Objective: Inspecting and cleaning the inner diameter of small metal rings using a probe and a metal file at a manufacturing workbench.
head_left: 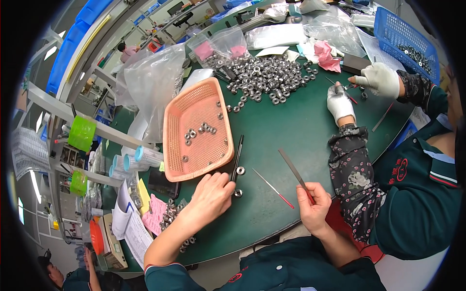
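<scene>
Your right grip (314,206) is wrapped around the handle of a flat file (291,166), right of the frame's lower centre. Your left grip (212,194) is curled by the lower rim of the peach basket (174,140), contents unclear. Metal rings (193,134) lie scattered in that basket; the blue basket (395,31), upper right, holds small parts (412,54).

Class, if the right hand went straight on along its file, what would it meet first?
Likely the ring pile, though the height of the file in the right hand is unclear.

Left grip (212,195) palm down, right grip (314,203) clenched
</scene>
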{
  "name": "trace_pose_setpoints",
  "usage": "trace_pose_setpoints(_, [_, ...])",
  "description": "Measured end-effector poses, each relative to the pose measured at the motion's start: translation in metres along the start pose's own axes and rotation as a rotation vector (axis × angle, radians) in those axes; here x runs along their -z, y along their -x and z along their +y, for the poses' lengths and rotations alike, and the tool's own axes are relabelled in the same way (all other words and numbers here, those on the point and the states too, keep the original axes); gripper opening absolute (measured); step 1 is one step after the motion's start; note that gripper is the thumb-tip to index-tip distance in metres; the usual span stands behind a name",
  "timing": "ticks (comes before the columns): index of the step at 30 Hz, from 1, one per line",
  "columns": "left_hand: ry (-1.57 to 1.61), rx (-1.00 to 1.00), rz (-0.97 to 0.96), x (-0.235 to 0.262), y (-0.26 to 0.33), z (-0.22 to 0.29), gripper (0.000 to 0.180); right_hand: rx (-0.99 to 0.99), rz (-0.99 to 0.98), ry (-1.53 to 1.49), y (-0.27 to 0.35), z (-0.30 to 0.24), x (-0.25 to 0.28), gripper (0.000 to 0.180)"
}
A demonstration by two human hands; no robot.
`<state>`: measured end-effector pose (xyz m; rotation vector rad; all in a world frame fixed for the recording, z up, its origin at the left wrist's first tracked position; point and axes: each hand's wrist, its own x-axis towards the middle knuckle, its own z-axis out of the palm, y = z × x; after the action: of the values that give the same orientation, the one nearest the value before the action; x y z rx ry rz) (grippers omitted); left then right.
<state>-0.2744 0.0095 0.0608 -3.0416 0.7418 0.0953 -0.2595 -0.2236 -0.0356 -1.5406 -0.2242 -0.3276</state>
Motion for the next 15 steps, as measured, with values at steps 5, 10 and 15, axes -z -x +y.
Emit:
trace_pose_setpoints(5, [-0.209, 0.108, -0.107, -0.002, 0.016, -0.004, 0.011, -0.009, -0.03, 0.01, -0.001, 0.001, 0.003, 0.009])
trace_pose_setpoints(10, [-0.081, 0.01, 0.108, 0.039, -0.021, -0.006, 0.006, 0.006, -0.052, 0.003, -0.002, 0.003, 0.003, 0.008])
trace_pose_setpoints(15, [-0.017, 0.0, 0.403, 0.044, -0.117, -0.068, 0.006, -0.013, -0.052, -0.008, -0.001, 0.0, 0.0, 0.008])
